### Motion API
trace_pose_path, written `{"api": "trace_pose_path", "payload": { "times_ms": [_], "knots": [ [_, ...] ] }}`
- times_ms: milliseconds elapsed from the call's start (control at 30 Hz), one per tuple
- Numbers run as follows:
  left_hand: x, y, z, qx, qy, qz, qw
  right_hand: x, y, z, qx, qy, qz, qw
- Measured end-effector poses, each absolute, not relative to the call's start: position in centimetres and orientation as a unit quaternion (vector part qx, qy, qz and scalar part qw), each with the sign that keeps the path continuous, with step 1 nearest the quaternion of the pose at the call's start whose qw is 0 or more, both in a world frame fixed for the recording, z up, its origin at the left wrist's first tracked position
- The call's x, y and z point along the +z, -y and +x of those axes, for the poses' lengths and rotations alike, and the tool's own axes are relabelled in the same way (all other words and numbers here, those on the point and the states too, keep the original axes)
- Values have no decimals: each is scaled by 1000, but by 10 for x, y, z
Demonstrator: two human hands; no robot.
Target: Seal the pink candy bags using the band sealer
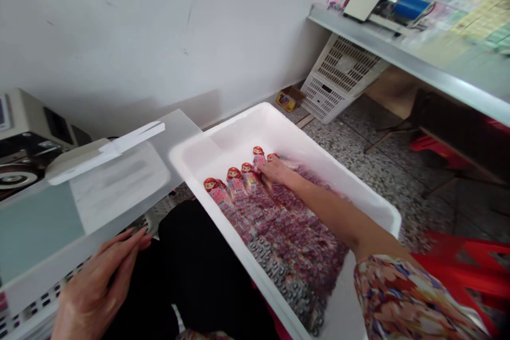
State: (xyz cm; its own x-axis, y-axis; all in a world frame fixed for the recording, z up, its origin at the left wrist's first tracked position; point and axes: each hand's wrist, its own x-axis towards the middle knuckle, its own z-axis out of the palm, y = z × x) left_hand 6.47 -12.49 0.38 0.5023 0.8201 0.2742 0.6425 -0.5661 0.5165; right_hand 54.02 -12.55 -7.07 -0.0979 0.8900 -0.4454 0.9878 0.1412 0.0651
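A deep white tub holds tightly packed rows of small pink pieces. Along the far end of the rows stand several red-haired doll figures. My right hand reaches into the tub, its fingertips on the figures at the far end; whether they grip one is hidden. Over my lap, at the edge of the left table, is my left hand, fingers stretched and close together, with nothing seen in it.
A white sheet lies on the left table beside a beige machine. White crates stand under the right table. A red stool is at the right.
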Motion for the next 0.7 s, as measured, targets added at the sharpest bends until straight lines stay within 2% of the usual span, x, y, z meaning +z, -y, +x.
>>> {"api": "trace_pose_path", "payload": {
  "times_ms": [200,400,600,700],
  "knots": [
    [0,122,64,264,-398,858,190,-47,93,555,-150,-682,695,170],
    [12,117,114,317,-333,864,204,-4,81,573,-175,-658,726,95],
    [20,104,209,331,-333,823,319,68,87,567,-208,-684,698,41],
    [23,95,250,339,-329,789,392,107,89,543,-277,-720,636,-24]
  ]
}}
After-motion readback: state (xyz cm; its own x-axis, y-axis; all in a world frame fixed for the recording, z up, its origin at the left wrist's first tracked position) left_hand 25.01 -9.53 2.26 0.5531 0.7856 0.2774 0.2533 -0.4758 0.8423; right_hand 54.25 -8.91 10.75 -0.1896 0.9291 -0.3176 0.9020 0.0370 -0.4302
